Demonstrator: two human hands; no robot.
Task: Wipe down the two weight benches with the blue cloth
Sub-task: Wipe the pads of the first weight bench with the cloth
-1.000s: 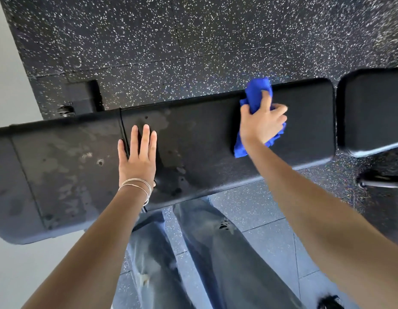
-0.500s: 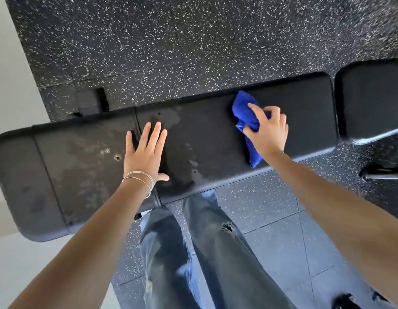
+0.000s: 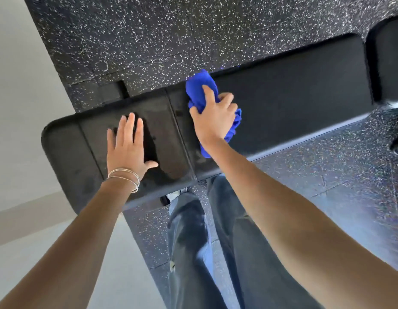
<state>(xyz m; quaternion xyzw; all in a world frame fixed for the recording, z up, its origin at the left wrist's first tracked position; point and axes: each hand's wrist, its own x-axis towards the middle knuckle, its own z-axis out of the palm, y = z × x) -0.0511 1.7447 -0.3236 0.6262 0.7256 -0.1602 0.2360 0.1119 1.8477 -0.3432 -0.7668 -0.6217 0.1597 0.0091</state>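
Observation:
A long black padded weight bench (image 3: 294, 101) runs across the view, with damp streaks on its left section. My right hand (image 3: 213, 117) presses the bunched blue cloth (image 3: 199, 90) onto the pad near the seam, close to the bench's far edge. My left hand (image 3: 127, 143) lies flat with fingers spread on the left section, holding nothing; thin bracelets circle its wrist. At the far right, the end of a second black pad (image 3: 392, 61) shows, separated from the first by a narrow gap.
Black speckled rubber flooring (image 3: 149, 36) surrounds the bench. A pale wall (image 3: 19, 90) stands along the left. My legs in blue jeans (image 3: 193, 241) stand against the bench's near edge. A dark metal part (image 3: 397, 148) sits at the right edge.
My right hand has swept the blue cloth leftward along the bench to the seam. My left hand has shifted left onto the end section. The view has moved right and back.

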